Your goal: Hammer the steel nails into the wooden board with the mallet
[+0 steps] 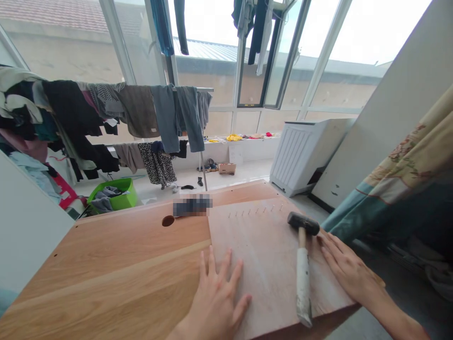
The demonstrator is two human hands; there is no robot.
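A thin pale wooden board lies on a wood-grain desk top. Several nails stand upright in a row near the board's far edge. My left hand rests with fingers spread across the board's left edge. On the right, my right hand lies flat along the board's right edge, fingers stretched out. Between the hands, nearer the right one, lies a hammer with a black head and a worn whitish handle; neither hand grips it.
A blurred dark item lies by a round hole in the desk. Beyond are a rack of clothes, a green basin and a white washing machine. A curtain hangs at right.
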